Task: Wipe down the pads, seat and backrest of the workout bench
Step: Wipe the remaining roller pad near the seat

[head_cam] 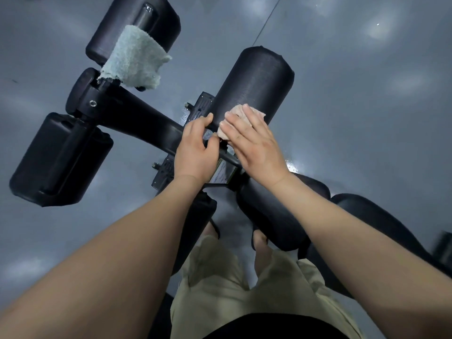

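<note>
Your right hand lies flat, fingers straight, pressing a pinkish cloth onto the near end of the black, finely ribbed roller pad. The pad's long axis runs toward 1 o'clock. Your left hand, just beside at 9 o'clock, curls round the frame bar. A fluffy pale-green towel drapes the pad at 11 o'clock.

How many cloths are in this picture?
2. A pale green towel is draped over the far pad; a pinkish cloth is pressed under the right hand on the nearer roller pad. More may be hidden.
</note>
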The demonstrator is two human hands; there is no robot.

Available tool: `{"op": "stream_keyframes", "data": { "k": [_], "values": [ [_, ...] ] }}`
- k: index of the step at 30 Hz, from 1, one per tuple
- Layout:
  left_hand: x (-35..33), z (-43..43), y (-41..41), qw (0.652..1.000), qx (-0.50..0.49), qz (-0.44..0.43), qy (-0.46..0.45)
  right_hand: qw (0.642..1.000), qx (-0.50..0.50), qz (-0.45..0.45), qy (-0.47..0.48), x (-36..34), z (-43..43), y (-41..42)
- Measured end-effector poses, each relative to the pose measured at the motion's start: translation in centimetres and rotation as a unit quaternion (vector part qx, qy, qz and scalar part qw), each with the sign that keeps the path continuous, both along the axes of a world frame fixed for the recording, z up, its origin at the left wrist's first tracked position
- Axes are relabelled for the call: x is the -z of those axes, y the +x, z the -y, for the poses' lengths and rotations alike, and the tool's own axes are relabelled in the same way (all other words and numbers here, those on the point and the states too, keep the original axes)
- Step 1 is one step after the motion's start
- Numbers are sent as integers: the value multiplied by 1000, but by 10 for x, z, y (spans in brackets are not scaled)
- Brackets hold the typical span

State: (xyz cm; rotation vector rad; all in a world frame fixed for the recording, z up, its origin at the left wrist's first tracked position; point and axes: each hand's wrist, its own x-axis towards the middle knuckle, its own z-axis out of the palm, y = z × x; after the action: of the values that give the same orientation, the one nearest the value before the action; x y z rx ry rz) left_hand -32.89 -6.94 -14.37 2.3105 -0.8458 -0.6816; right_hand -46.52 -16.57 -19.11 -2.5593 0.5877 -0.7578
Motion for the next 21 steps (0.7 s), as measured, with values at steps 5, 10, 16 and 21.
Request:
{"op": "stream_keyframes", "data": {
  "k": [5,10,16,21],
  "values": [
    [2,0,-2,1000,-9,2,15,999,27,4,45,10,-18,-17],
    [5,0,-3,1000,-10,8,15,998,44,-6,55,0,-9,-12],
    [6,0,-3,1000,-6,16,11,998,30,-54,28,-8,19,-13],
    [5,1,-3,1000,-5,14,9,994,60,-81,36,-16,44,0]
  ]
}}
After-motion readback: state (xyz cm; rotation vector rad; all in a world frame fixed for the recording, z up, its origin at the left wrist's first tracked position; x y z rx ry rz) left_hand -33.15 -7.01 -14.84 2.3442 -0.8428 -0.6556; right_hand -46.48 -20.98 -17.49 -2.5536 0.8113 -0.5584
